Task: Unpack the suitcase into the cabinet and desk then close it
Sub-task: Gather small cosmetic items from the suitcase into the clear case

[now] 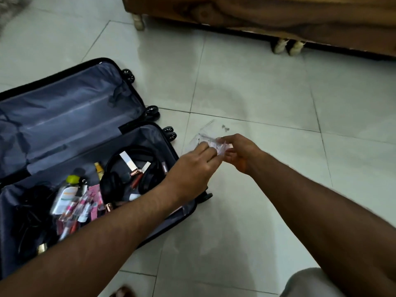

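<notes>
the suitcase [70,133] lies wide open on the tiled floor [267,99], at the left of the view, its wheels pointing toward the middle of the room. the far half shows only its grey lining. the near half holds a jumble of small things: black headphones [126,168] toward the right side, a clear bottle with a yellow-green cap [66,189] near the middle, pink packets [90,202] just beside it, and dark cords [30,211] bunched at the left.

both hands are out over the floor, just right of the suitcase. the left hand [192,166] reaches across the suitcase's near corner and pinches one side of a small clear plastic bag [205,138]. the right hand [240,151] grips the other side of the same bag with curled fingers. something pale pink sits inside the bag between the two hands; what it is cannot be told. two tiny dark bits [225,127] lie on the tile just beyond the bag.

a wooden piece of furniture [257,16] on short pale legs stands along the top of the view, well apart from the suitcase.
</notes>
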